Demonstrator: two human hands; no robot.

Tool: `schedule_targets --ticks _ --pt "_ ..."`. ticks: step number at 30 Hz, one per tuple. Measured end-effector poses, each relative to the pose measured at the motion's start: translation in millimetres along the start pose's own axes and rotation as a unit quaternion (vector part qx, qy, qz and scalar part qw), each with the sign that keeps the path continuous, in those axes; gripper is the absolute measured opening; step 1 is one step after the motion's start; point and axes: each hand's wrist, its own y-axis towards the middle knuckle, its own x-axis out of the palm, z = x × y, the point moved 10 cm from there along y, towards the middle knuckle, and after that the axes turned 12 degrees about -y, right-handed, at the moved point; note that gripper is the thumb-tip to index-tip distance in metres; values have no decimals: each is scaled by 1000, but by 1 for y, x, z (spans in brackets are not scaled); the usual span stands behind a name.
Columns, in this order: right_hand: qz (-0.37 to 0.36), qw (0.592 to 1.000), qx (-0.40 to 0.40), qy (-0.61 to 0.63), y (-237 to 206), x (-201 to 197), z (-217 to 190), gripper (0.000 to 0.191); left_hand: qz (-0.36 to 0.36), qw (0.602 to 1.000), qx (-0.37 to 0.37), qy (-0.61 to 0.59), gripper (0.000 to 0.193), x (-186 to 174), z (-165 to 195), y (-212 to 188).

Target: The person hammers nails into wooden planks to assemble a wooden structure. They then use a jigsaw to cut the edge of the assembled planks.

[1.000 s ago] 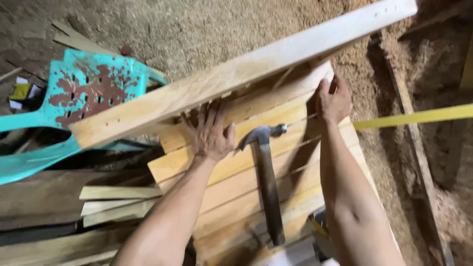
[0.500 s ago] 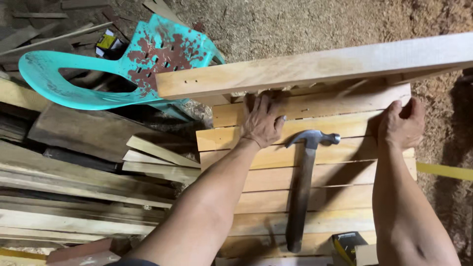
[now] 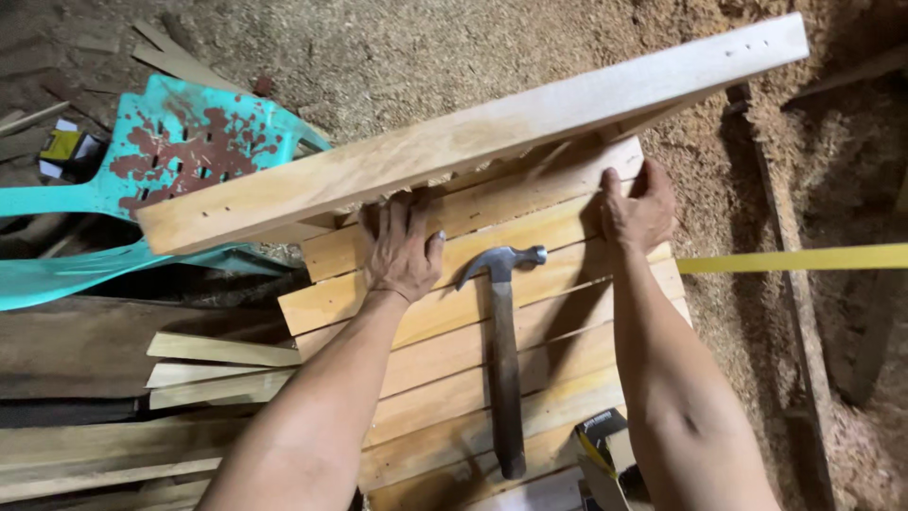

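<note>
A thick pale wooden plank (image 3: pixel 454 142) stands on edge across the far end of a panel of light wooden slats (image 3: pixel 445 350). My left hand (image 3: pixel 402 251) lies flat on the upper slats, fingers spread, fingertips against the plank's underside. At the right end of the top slat, just below the plank, my right hand (image 3: pixel 638 208) has its fingers curled around the slat. A claw hammer (image 3: pixel 503 350) with a dark handle lies loose on the slats between my forearms.
A turquoise plastic chair (image 3: pixel 189 151), spattered red-brown, lies at the left. A yellow measuring tape (image 3: pixel 794 258) stretches off to the right. Loose wooden strips (image 3: pixel 218 369) and boards pile up at the lower left. A black and yellow box (image 3: pixel 601 445) sits near me. Sawdust covers the floor.
The view has swung and tilted, so the plank now slants up to the right. Both hands stay at the same places on the slats, and the hammer has not moved.
</note>
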Motion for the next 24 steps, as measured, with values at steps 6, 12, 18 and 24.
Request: schedule_targets --ticks 6,12,18,24 --pt "9 999 -32 -11 2 7 1 83 -9 1000 -9 21 61 1 0 1" --pt "-45 998 27 -36 3 18 12 87 -7 1000 -17 12 61 1 -2 2" --pt "-39 998 41 -25 2 17 13 83 -7 1000 -6 30 62 3 -2 2" --pt "-62 996 70 -9 1 24 20 87 -26 998 7 64 58 16 -9 5"
